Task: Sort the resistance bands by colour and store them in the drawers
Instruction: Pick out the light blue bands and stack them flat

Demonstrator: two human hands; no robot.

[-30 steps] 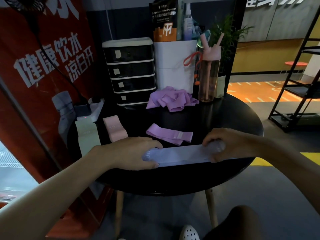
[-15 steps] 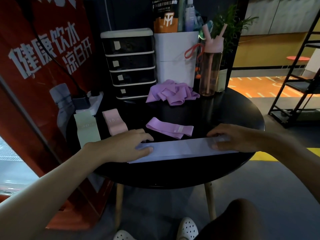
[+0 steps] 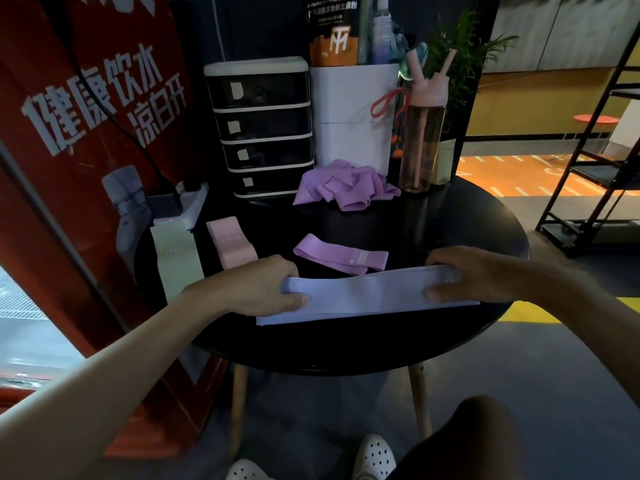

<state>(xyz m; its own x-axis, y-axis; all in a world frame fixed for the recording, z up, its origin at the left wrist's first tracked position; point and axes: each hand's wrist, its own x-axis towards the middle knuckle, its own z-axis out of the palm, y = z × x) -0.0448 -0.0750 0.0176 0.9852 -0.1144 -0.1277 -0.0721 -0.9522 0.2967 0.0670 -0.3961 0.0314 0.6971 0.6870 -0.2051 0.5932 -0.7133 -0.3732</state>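
1. Currently the left hand and right hand each grip one end of a lavender band, fingers curled over its far edge and thumb on its near side; the band lies flat along the front of the round black table.
2. The step in hand looks like smoothing or folding this band before it goes away. To do it well, keep both ends level and the edges lined up, so that any fold comes out square and small enough for a drawer.
3. Keep it clear of the folded purple band just behind it, so the colours do not mix.
4. A pink band and a pale green band lie side by side at the left, and a loose pile of purple bands sits at the back, near the water bottle.
5. The drawer unit stands at the back with all four drawers closed. Each front carries a small label, but the markings are too dim to read, so which colour belongs where cannot be told.
6. The left hand covers the band's left end. Printing on the bands is too faint to make out.
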